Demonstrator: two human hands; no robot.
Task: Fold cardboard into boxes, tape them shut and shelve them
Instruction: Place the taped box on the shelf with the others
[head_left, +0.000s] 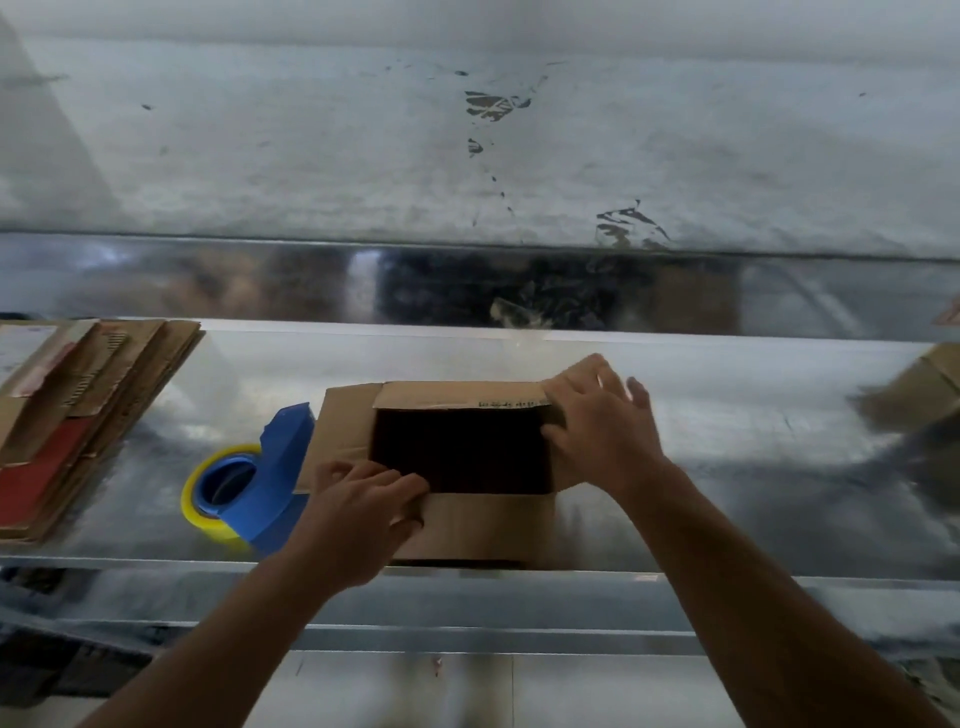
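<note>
- box (483, 525), open-topped, on the desk (701, 457) near its near edge, just right of the tape dispenser (280, 467).
- my left grip (358, 514) curls round its near-left corner; my right grip (602, 431), fingers straight, presses the right flap (574, 373).
- best, i judge: steady the corner, fold that flap flat.

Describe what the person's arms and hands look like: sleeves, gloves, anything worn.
Both forearms are bare as far as the frame shows: no sleeve on the left forearm or the right forearm. The left hand and right hand wear no gloves. No watch, bracelet or ring shows on either wrist or finger, though the picture is somewhat blurred.
</note>
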